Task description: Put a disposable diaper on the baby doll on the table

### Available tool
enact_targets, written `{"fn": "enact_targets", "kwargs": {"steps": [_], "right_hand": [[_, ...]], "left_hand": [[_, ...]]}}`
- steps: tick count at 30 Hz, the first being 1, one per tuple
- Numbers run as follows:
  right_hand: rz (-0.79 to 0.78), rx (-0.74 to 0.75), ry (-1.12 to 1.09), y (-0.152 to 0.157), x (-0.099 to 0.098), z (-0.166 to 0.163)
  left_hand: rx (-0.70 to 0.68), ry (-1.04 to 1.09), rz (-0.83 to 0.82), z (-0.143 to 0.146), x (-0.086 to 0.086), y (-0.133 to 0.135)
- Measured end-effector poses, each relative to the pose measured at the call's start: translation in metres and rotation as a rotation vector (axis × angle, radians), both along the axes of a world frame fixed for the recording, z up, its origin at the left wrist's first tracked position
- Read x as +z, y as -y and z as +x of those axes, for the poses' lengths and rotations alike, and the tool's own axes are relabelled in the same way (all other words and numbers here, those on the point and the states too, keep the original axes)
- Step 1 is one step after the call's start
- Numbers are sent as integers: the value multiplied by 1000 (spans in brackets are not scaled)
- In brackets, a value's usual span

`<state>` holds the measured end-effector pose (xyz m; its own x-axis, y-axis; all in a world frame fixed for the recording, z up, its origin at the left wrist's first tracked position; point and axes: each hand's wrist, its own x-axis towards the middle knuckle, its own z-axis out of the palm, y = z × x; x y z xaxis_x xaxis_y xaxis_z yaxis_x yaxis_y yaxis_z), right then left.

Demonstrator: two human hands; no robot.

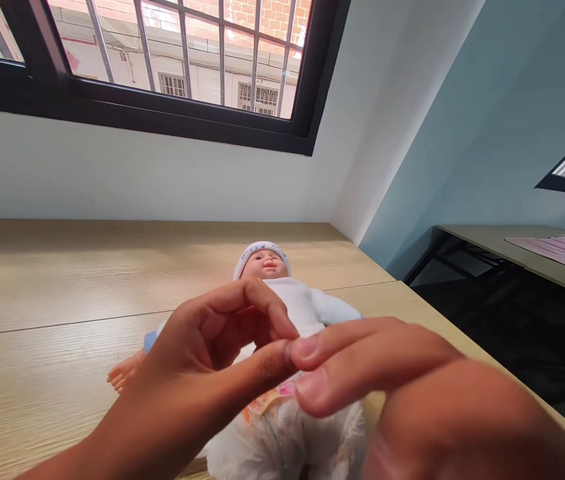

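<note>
Looking down from the head camera, where's the baby doll [287, 303]?

It lies on its back on a light wood-grain table [62, 280], head at the far side. It wears a white bonnet [261, 253] with blue lettering and a white long-sleeved top, and one bare foot [123, 373] pokes out to the left.

And the hands?

The left hand [197, 353] is over the doll's middle, left of centre. The right hand [387, 380] comes in from the near right, large and close to the camera.

What are the fingers doing?

The left fingers [267, 310] are curled downward, while the left thumb [257, 367] stretches right until it meets the right fingers [342, 353], which lie almost straight. They come together just above the diaper's printed waistband. Whether they're pinching anything, I can't tell.

Where's the diaper [282, 440]?

Around the doll's hips, white and crinkled, at the near edge of view.

What's around them?

Far off, a black-framed window [137, 110] with bars sits above a white wall [137, 173]. To the right are a pale blue wall [462, 147] and a second table [502, 243] holding a pink sheet [562, 250].
</note>
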<state>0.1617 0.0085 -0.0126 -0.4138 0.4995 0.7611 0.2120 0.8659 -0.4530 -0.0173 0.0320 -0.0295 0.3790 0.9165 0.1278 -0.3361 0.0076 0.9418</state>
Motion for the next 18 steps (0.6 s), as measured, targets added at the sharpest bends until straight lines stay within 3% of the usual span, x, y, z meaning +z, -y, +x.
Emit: {"fn": "enact_targets", "kwargs": {"steps": [3,7,15,18], "right_hand": [[-161,219,-176,-12,-3,6],[-386,207,-219,-24,-6,15],[-165,-66,-234,-23,1,0],[-205,-46,-240,-20,1,-2]], "left_hand": [[76,-162,93,1,1,0],[117,-181,165,2,3,0],[178,-212,229,1,3,4],[208,-201,223,0,3,4]]}}
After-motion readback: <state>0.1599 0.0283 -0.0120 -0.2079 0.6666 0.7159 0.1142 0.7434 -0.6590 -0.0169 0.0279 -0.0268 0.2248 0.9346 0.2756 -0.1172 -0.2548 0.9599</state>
